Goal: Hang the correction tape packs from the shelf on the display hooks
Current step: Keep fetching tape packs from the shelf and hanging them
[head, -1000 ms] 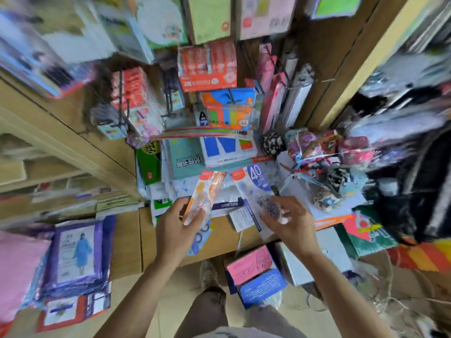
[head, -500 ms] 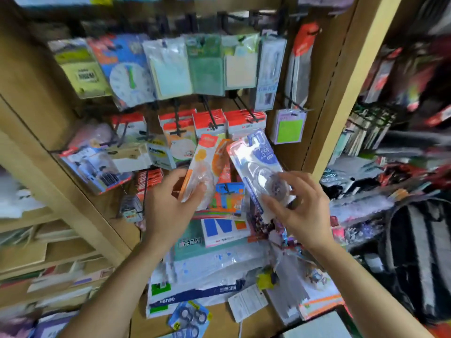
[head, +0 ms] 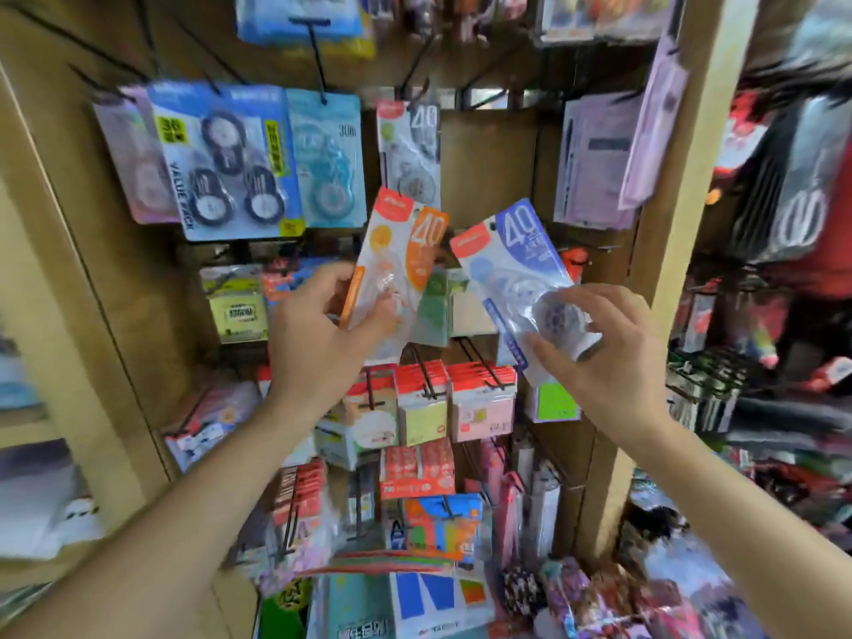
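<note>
Pinching an orange pack (head: 400,251) upright at frame centre, the left hand (head: 318,343) sits just below the matching hung pack (head: 408,149) — nearer it than the right hand (head: 599,357), gripping a blue pack (head: 511,265).

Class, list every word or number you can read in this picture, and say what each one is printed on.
"40": orange pack in the left hand.
"40": blue pack in the right hand.
"40": grey pack hanging above them.
"30m": teal hanging pack.
"VALUE PACK": blue hanging multipack.
Other labels are too blurred.
</note>
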The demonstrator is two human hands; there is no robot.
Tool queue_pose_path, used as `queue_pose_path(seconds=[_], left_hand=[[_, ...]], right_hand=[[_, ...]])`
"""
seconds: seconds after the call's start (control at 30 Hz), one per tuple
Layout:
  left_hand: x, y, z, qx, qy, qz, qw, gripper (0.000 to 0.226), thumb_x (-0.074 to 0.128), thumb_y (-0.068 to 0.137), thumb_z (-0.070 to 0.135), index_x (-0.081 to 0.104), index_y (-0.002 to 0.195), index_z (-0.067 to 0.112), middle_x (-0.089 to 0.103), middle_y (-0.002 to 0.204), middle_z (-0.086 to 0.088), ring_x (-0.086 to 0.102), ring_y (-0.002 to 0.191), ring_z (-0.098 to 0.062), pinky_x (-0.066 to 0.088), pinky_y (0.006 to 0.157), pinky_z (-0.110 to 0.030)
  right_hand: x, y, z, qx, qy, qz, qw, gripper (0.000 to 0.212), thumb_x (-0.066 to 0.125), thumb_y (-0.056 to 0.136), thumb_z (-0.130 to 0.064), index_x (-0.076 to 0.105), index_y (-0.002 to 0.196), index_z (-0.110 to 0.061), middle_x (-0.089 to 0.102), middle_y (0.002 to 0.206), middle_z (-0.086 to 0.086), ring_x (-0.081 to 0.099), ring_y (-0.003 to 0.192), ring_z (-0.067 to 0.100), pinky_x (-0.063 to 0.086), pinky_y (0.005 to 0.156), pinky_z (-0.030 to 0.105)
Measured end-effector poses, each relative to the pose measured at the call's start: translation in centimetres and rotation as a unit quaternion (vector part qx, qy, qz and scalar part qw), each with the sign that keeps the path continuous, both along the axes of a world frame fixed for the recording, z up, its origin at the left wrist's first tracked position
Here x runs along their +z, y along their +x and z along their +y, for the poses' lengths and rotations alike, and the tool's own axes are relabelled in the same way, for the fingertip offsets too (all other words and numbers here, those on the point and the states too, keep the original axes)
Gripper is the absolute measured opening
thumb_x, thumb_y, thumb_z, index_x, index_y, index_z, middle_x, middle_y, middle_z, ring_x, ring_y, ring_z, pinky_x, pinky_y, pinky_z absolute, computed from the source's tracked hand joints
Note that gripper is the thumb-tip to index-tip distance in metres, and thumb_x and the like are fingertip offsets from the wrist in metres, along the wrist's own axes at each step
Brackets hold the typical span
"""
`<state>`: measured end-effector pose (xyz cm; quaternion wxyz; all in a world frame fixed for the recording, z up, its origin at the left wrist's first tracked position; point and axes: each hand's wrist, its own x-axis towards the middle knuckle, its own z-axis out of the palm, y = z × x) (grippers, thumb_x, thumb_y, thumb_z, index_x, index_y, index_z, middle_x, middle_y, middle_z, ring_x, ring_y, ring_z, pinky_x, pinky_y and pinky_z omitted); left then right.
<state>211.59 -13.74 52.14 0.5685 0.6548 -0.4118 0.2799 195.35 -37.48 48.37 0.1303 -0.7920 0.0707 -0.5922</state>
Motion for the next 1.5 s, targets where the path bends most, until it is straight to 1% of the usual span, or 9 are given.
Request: queue_pose_path(seconds=[0.13, 0.23, 0.3, 0.43, 0.57, 0.73, 1.0, 1.33, 1.5], left_hand=[[4.6, 3.1, 0.4, 0.01, -0.011, -0.023, 1.0, 0.02, 0.08, 0.08, 0.035, 0.067, 0.094, 0.031, 0.072, 0.079, 0.01, 0.067, 0.07, -0.01, 0.056, 0.066, -0.037], [7.6, 5.6, 0.4, 0.02, -0.021, -0.033, 0.999, 0.019, 0.081, 0.082, 0.032, 0.067, 0.095, 0.029, 0.074, 0.085, 0.003, 0.071, 0.077, -0.017, 0.058, 0.072, -0.047], [8.9, 6.9, 0.1, 0.031, -0.017, -0.034, 0.999, 0.019, 0.08, 0.084, 0.032, 0.067, 0.098, 0.028, 0.074, 0.089, 0.001, 0.071, 0.081, -0.018, 0.058, 0.075, -0.049], [9.3, 9.9, -0.6, 0.024, 0.014, -0.016, 0.999, 0.019, 0.076, 0.089, 0.034, 0.066, 0.098, 0.021, 0.071, 0.087, -0.012, 0.069, 0.081, -0.027, 0.056, 0.075, -0.052], [8.5, 12.4, -1.0, 0.003, -0.004, 0.052, 0.999, 0.024, 0.075, 0.089, 0.036, 0.067, 0.1, 0.016, 0.067, 0.094, -0.025, 0.066, 0.089, -0.04, 0.053, 0.08, -0.058], [8.0, 13.1, -0.9, -0.053, -0.004, 0.111, 0.992, 0.015, 0.074, 0.092, 0.029, 0.07, 0.102, 0.018, 0.074, 0.096, -0.009, 0.071, 0.093, -0.025, 0.056, 0.087, -0.055], [6.8, 13.2, -1.1, -0.075, 0.027, 0.095, 0.992, 0.011, 0.076, 0.089, 0.03, 0.068, 0.096, 0.029, 0.075, 0.092, 0.01, 0.07, 0.086, -0.001, 0.057, 0.082, -0.036], [6.9, 13.2, -1.2, -0.064, 0.038, 0.084, 0.994, 0.015, 0.077, 0.087, 0.036, 0.069, 0.094, 0.025, 0.076, 0.087, 0.009, 0.071, 0.084, -0.004, 0.057, 0.084, -0.041], [6.7, 13.5, -1.1, -0.057, 0.039, 0.081, 0.994, 0.039, 0.071, 0.077, 0.062, 0.066, 0.09, 0.025, 0.073, 0.086, -0.009, 0.071, 0.085, -0.026, 0.056, 0.081, -0.054]], right_hand=[[4.4, 1.2, -0.5, -0.014, -0.035, -0.01, 0.999, 0.043, 0.082, 0.078, -0.038, 0.071, 0.113, -0.016, 0.064, 0.112, 0.001, 0.056, 0.101, 0.024, 0.05, 0.085, 0.041], [7.3, 2.2, -0.5, -0.023, -0.045, -0.014, 0.999, 0.042, 0.084, 0.077, -0.035, 0.07, 0.113, -0.018, 0.062, 0.11, 0.0, 0.054, 0.101, 0.023, 0.051, 0.083, 0.042], [9.1, 3.2, -0.4, -0.026, -0.053, -0.014, 0.998, 0.042, 0.083, 0.077, -0.034, 0.069, 0.112, -0.019, 0.061, 0.109, 0.0, 0.054, 0.102, 0.024, 0.052, 0.083, 0.043], [12.1, 5.2, -0.1, -0.059, -0.075, 0.008, 0.995, 0.046, 0.082, 0.078, -0.036, 0.068, 0.116, -0.015, 0.061, 0.111, 0.003, 0.053, 0.105, 0.025, 0.035, 0.085, 0.025], [14.3, 7.2, 0.3, -0.076, -0.092, 0.029, 0.992, 0.049, 0.08, 0.08, -0.038, 0.066, 0.12, -0.014, 0.06, 0.114, 0.004, 0.051, 0.105, 0.025, 0.033, 0.084, 0.024], [15.9, 9.5, 0.3, -0.092, -0.086, 0.047, 0.991, 0.052, 0.077, 0.081, -0.044, 0.063, 0.124, -0.018, 0.057, 0.118, 0.0, 0.048, 0.108, 0.02, 0.041, 0.084, 0.028], [15.7, 11.9, 0.2, -0.1, -0.05, 0.055, 0.992, 0.047, 0.076, 0.083, -0.041, 0.061, 0.122, -0.018, 0.056, 0.119, 0.001, 0.047, 0.11, 0.02, 0.041, 0.084, 0.03], [14.1, 12.9, 1.2, -0.093, -0.013, 0.031, 0.995, 0.049, 0.075, 0.084, -0.044, 0.061, 0.124, -0.019, 0.054, 0.119, -0.002, 0.045, 0.11, 0.014, 0.033, 0.082, 0.024], [14.5, 14.2, 0.6, -0.11, -0.026, 0.054, 0.992, 0.049, 0.074, 0.084, -0.043, 0.062, 0.124, -0.018, 0.054, 0.116, 0.001, 0.045, 0.109, 0.017, 0.032, 0.084, 0.024]])
